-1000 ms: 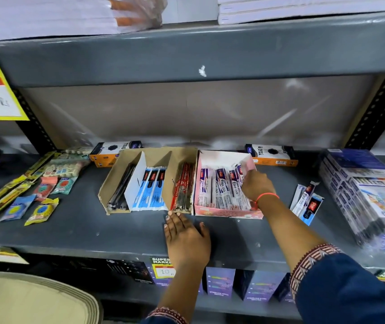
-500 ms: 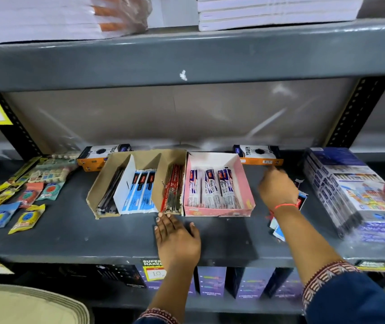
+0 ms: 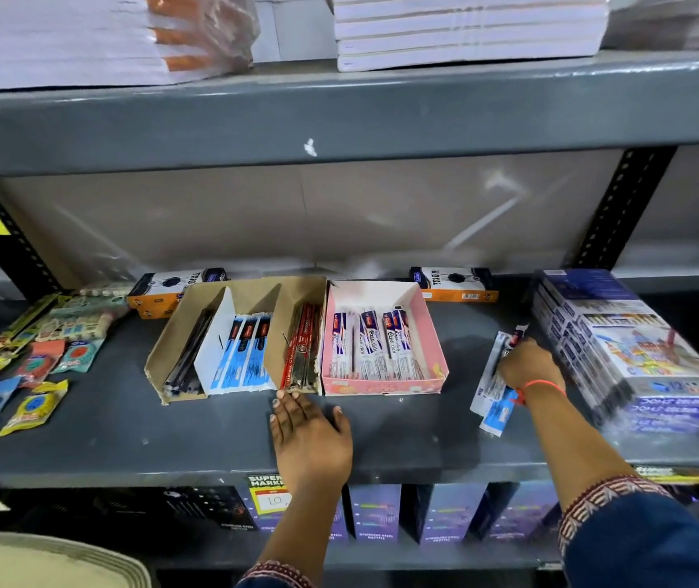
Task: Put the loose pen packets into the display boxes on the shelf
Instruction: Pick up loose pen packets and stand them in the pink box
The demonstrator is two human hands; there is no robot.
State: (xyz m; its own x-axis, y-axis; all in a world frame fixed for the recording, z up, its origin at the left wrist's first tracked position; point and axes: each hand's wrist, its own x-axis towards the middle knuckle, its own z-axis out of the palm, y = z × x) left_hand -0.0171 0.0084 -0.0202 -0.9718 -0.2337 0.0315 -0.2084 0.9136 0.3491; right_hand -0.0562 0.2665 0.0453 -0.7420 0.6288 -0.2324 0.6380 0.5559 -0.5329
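A pink display box [image 3: 381, 386] holds white pen packets [image 3: 366, 350] at mid-shelf. Left of it, a brown cardboard display box [image 3: 168, 348] has compartments with dark pens [image 3: 188, 354], blue-white packets [image 3: 243, 354] and red packets [image 3: 301, 350]. Loose pen packets [image 3: 492, 411] lie on the grey shelf, right of the pink box. My right hand [image 3: 528, 367] rests on them with fingers curled around their upper ends. My left hand [image 3: 311, 439] lies flat on the shelf in front of the boxes, fingers apart, fingertips touching the brown box's front edge.
A stack of wrapped blue boxed sets [image 3: 627, 354] stands just right of my right hand. Orange-and-black boxes [image 3: 173, 286] sit behind the display boxes. Small sharpener and eraser packets [image 3: 33, 362] are scattered at the left. The upper shelf [image 3: 339, 116] overhangs.
My right hand left the pink box, swung right and came down onto the loose packets. My left hand stayed flat on the shelf.
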